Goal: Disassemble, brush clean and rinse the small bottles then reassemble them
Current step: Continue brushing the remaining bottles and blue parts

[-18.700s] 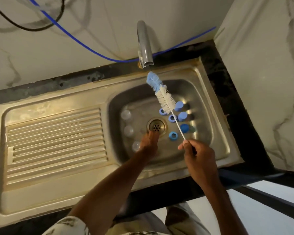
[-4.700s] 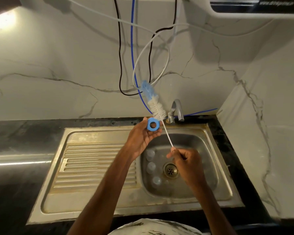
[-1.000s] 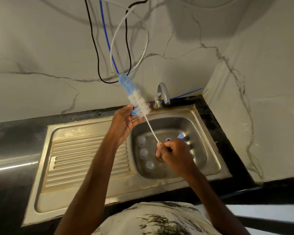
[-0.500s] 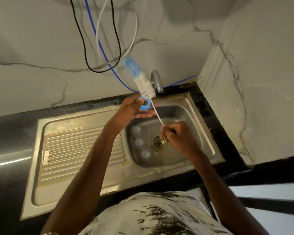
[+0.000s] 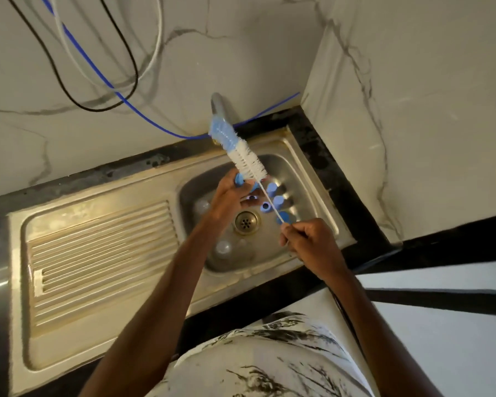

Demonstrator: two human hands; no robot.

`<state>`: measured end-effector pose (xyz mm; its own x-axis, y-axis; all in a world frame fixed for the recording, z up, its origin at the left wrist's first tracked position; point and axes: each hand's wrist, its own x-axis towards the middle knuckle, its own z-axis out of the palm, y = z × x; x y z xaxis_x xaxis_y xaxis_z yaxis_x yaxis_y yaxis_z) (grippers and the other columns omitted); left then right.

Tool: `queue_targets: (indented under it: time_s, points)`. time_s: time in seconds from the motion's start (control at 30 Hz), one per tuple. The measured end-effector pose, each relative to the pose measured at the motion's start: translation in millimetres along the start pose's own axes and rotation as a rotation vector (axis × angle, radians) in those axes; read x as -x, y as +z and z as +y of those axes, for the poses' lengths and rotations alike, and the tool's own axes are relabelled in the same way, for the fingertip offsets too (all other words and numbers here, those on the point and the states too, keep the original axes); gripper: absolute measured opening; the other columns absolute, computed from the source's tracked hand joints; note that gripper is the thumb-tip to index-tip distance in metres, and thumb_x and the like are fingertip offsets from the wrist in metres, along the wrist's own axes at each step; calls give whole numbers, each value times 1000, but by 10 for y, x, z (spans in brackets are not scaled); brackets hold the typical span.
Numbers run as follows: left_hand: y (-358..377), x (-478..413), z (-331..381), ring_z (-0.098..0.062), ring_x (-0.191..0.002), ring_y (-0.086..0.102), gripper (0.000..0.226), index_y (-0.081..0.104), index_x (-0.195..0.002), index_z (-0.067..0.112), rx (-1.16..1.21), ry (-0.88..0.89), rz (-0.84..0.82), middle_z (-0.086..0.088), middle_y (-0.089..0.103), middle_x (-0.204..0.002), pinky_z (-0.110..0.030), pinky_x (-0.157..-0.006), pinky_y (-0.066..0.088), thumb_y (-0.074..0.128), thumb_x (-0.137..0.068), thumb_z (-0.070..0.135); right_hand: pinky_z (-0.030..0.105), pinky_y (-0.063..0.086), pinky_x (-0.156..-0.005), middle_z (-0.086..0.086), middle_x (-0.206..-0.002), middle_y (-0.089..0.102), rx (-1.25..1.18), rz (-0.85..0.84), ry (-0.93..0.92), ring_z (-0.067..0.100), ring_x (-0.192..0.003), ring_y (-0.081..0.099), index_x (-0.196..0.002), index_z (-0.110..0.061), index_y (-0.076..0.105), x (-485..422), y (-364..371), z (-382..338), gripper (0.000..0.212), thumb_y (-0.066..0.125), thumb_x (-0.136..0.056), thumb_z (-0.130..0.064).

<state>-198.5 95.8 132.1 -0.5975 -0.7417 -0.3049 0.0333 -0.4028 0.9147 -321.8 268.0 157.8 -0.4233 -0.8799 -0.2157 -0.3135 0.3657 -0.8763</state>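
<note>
You're brushing: your left hand (image 5: pixel 228 197) grips a blue cap (image 5: pixel 238 180), your right hand (image 5: pixel 309 242) pinches the bottle brush (image 5: pixel 246 160) by its stem. Next, probably rinse the cap.

The blue ring (image 5: pixel 239 179) is mostly hidden behind the left hand (image 5: pixel 229 197) and the brush (image 5: pixel 248 161) bristles.

- Brush (image 5: pixel 245 159): blue tip, white bristles.
- Caps (image 5: pixel 271 188): pale blue.
- Sink (image 5: pixel 98 202): steel, yellowish tinge.
- Wall (image 5: pixel 241 53): white marble, grey veins.
- Shirt (image 5: pixel 269 353): white, black streaks.
- Table (image 5: pixel 312 133): black.
</note>
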Motion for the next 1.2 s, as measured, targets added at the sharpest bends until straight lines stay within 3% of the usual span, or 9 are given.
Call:
queue_targets:
  time_s: [0.13, 0.23, 0.43, 0.53, 0.7, 0.87, 0.97, 1.1, 1.2]
  points:
    - [76, -79, -354, -17, -72, 66, 27, 53, -122, 11, 15, -74, 27, -10, 70, -101, -32, -66, 54, 60, -98, 1, 19, 34, -48, -7, -46, 52, -55, 29, -3, 5, -41, 44, -69, -13, 73, -70, -161, 206, 38, 59, -103, -23]
    - [182, -196, -641, -21, -60, 56, 19, 62, -98, 13, -115, -62, 38, -20, 63, -84, -26, -51, 48, 72, -84, 6, 22, 36, -52, -10, -48, 55, -109, 63, 45, 5, -43, 47, -70, -17, 72, -238, -228, 381, 37, 58, -103, -23]
    - [354, -668, -1390, -22, -63, 67, 19, 59, -89, 11, -377, -251, 129, -13, 69, -74, -30, -55, 55, 78, -88, 12, 23, 34, -50, -12, -49, 56, -178, 119, 172, 4, -42, 44, -71, -15, 72, -684, -166, 773, 37, 57, -104, -26]
    - [279, -922, -1847, -20, -76, 66, 38, 57, -107, 12, -538, -356, 165, -6, 66, -92, -31, -58, 56, 79, -87, 35, 24, 32, -48, -7, -48, 52, -226, 117, 239, 8, -41, 42, -71, -14, 72, -857, -108, 997, 39, 57, -103, -29]
    - [31, -1249, -2576, -23, -94, 59, 67, 59, -95, 24, -876, -378, 181, -4, 62, -103, -37, -76, 50, 62, -70, 86, 20, 29, -41, -3, -48, 49, -289, 129, 332, 6, -40, 38, -71, -10, 71, -1005, -66, 1256, 39, 57, -103, -26]
    - [67, -1402, -2855, -34, -107, 56, 59, 52, -117, 4, -888, -322, 172, -17, 59, -116, -45, -90, 47, 59, -95, 59, 19, 28, -40, -2, -49, 49, -324, 147, 380, 7, -41, 37, -74, -9, 73, -1074, -14, 1442, 38, 56, -103, -28]
    - [122, -1490, -2930, -36, -114, 55, 66, 49, -127, 3, -942, -311, 170, -21, 57, -122, -51, -97, 46, 49, -97, 62, 21, 29, -40, -1, -49, 50, -327, 155, 383, 9, -41, 37, -75, -10, 73, -1103, 40, 1509, 39, 56, -104, -30]
    - [121, -1512, -3125, -31, -107, 45, 68, 52, -123, 4, -1028, -224, 190, -17, 54, -116, -44, -94, 42, 52, -93, 65, 23, 29, -42, -1, -49, 48, -326, 133, 377, 11, -42, 37, -74, -13, 73, -1147, 87, 1580, 40, 54, -104, -32]
    - [62, -1508, -3223, -33, -114, 45, 58, 48, -131, 8, -1038, -262, 141, -18, 47, -125, -44, -90, 42, 68, -92, 47, 24, 30, -44, -3, -50, 49, -317, 118, 359, 10, -42, 39, -75, -15, 72, -1151, 100, 1618, 40, 54, -105, -33]
